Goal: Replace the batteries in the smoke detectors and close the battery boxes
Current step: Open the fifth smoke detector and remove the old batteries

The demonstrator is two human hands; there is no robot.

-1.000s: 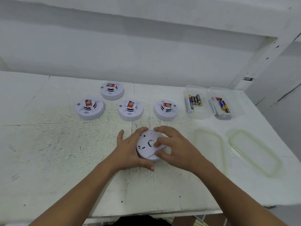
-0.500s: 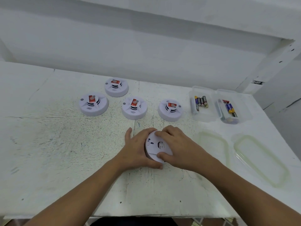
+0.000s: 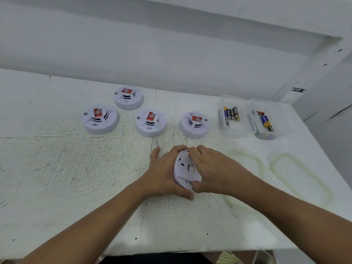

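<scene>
A white smoke detector (image 3: 185,169) is tilted up on its edge on the table, back side towards me. My left hand (image 3: 164,173) grips its left rim from behind. My right hand (image 3: 213,169) grips the round back plate from the right, fingers over the top edge and thumb at the lower edge. The back plate sits slightly apart from the body at the bottom. Several more detectors with red labels stand face up behind, such as the nearest detector (image 3: 194,124). Two clear boxes, the left box (image 3: 231,130) and the right box (image 3: 282,128), hold loose batteries (image 3: 231,114).
Two clear box lids, the left lid (image 3: 257,162) and the right lid (image 3: 304,172), lie flat right of my hands. The white table (image 3: 57,168) ends at a front edge near me and a right edge by the boxes. A white wall runs behind.
The detector has gone from lying flat to tilted up on its edge between my hands. My right hand has shifted over the back plate. The camera has moved closer.
</scene>
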